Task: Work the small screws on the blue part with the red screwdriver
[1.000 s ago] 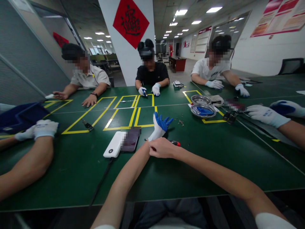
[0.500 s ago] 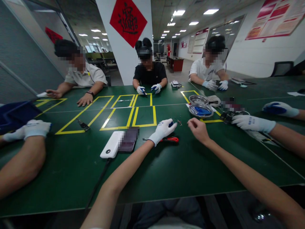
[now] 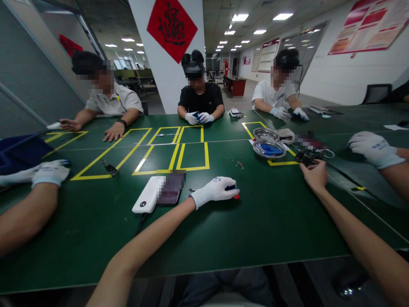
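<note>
My left hand [image 3: 216,190], in a white glove with a blue palm, lies low on the green table [image 3: 255,221]. Its fingers curl over a red-handled screwdriver [image 3: 236,196]; only the red end and a thin tip by the wrist show. My bare right hand [image 3: 315,174] is stretched far to the right. Its fingers are closed against a small black device [image 3: 307,157] beside a yellow tape corner. How much of the device the fingers hold is hidden.
A white power bank [image 3: 145,200] and a phone [image 3: 171,192] lie left of my left hand. Loose screws [image 3: 238,163] and two metal bowls [image 3: 270,149] sit further out. Co-workers' gloved hands rest at left [image 3: 47,172] and right [image 3: 373,149]; three people sit opposite.
My right hand left my left wrist and swept right to the black device. My left hand turned palm down and dropped onto the screwdriver.
</note>
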Demonstrator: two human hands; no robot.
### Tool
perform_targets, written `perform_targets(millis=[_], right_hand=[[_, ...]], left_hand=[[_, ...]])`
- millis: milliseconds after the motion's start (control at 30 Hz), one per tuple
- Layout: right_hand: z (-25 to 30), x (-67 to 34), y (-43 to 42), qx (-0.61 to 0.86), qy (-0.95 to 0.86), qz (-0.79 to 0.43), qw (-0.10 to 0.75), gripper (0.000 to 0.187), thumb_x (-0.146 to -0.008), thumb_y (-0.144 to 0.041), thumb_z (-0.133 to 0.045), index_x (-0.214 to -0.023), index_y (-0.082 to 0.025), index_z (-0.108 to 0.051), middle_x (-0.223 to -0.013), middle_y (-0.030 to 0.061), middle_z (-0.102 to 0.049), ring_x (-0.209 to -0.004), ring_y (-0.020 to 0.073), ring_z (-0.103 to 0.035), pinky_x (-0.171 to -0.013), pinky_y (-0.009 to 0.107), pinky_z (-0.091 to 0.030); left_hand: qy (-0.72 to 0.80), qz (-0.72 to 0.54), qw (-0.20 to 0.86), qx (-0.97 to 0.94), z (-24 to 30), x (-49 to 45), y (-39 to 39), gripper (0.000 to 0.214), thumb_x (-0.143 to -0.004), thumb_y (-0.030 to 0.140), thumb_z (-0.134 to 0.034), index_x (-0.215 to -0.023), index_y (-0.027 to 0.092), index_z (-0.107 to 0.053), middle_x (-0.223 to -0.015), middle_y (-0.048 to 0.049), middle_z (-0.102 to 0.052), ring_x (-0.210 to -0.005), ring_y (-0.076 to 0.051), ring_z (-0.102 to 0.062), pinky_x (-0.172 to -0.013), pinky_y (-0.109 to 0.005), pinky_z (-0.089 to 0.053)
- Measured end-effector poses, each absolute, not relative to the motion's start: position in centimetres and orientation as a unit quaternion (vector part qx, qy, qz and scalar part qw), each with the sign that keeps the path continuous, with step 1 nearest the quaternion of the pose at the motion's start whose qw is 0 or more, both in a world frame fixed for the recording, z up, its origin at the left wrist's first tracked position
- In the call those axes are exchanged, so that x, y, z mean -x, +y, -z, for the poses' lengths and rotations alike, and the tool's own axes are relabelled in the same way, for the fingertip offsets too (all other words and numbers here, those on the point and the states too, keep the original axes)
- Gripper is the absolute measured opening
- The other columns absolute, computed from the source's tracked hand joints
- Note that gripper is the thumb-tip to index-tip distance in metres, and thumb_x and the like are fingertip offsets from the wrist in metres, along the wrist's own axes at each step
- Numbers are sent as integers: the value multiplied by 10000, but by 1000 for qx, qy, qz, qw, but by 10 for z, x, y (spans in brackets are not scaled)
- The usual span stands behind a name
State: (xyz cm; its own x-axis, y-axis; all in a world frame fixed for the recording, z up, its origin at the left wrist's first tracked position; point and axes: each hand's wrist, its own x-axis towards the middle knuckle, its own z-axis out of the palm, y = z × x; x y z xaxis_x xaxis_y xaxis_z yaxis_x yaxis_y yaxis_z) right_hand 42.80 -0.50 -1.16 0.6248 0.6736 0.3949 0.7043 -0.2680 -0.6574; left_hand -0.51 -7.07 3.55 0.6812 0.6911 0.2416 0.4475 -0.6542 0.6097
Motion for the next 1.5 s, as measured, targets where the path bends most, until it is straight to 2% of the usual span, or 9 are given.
perform_targets(millis=[233, 400, 533, 633, 700, 833, 900, 1100, 1500], right_hand=[[5, -443, 28, 849, -405, -14, 339, 649, -654, -575, -658, -1144, -154, -592, -1078, 297, -619, -933, 362, -588, -645, 444, -367], [8, -423, 11, 823, -452, -25, 344, 567, -630, -526, -691, -1059, -162, -628, -987, 202, -664, -855, 310, -608, -664, 409, -417], [4, -354, -29, 696, -621, -137, 334, 475, -679, -486, -684, -1006, -146, -622, -794, 93, -668, -670, 208, -609, -592, 316, -454], [-7, -293, -52, 534, -713, -336, 305, 634, -728, -414, -676, -1281, -189, -462, -798, 27, -680, -586, 163, -605, -552, 284, -482], [-13, -263, -52, 482, -729, -374, 310, 651, -761, -382, -654, -1338, -209, -408, -821, 15, -686, -562, 150, -599, -534, 278, -487], [-17, -234, -17, 488, -751, -267, 355, 283, -829, -350, -576, -1048, -181, -639, -785, 32, -679, -641, 158, -615, -607, 288, -500], [-16, -224, 10, 494, -767, -190, 362, 219, -838, -325, -569, -955, -174, -676, -806, 48, -682, -713, 173, -626, -680, 303, -502], [-12, -185, 76, 531, -826, -36, 185, 234, -869, -306, -566, -1014, -180, -699, -949, 85, -678, -860, 193, -626, -778, 294, -478], [-18, -156, 106, 470, -880, 13, 63, 158, -858, -248, -573, -905, -195, -714, -1000, 99, -667, -966, 239, -617, -811, 303, -469]], left_hand=[[345, -173, 335, -860, -40, 17, -84, 347, -836, 501, -486, -767, 207, -658, -646, -6, -619, -553, -126, -517, -547, -248, -367], [380, -248, 329, -828, -34, 22, -77, 320, -817, 484, -536, -971, 242, -676, -860, -37, -680, -710, -168, -602, -629, -262, -433], [422, -302, 321, -793, -27, 17, -69, 574, -719, 496, -662, -1237, 268, -567, -1090, -89, -645, -925, -243, -613, -778, -325, -470], [418, -342, 339, -771, -23, 10, -65, 856, -565, 449, -797, -1338, 273, -474, -1273, -117, -548, -1121, -302, -541, -937, -381, -426], [419, -371, 346, -753, -20, 8, -64, 881, -523, 403, -827, -1325, 271, -485, -1273, -117, -539, -1147, -309, -521, -985, -396, -396], [440, -375, 328, -748, -17, 15, -59, 446, -680, 369, -719, -1099, 251, -620, -1048, -76, -623, -974, -252, -582, -922, -374, -431], [447, -368, 307, -755, -15, 22, -56, 331, -726, 357, -672, -1034, 241, -632, -993, -64, -635, -931, -239, -588, -896, -366, -440], [493, -392, 276, -726, -10, 32, -49, 606, -669, 276, -712, -1242, 245, -516, -1169, -54, -611, -1087, -244, -561, -973, -366, -412], [474, -445, 314, -692, -11, 29, -45, 382, -740, 303, -652, -1104, 201, -595, -1027, -49, -658, -927, -209, -598, -855, -343, -463]])
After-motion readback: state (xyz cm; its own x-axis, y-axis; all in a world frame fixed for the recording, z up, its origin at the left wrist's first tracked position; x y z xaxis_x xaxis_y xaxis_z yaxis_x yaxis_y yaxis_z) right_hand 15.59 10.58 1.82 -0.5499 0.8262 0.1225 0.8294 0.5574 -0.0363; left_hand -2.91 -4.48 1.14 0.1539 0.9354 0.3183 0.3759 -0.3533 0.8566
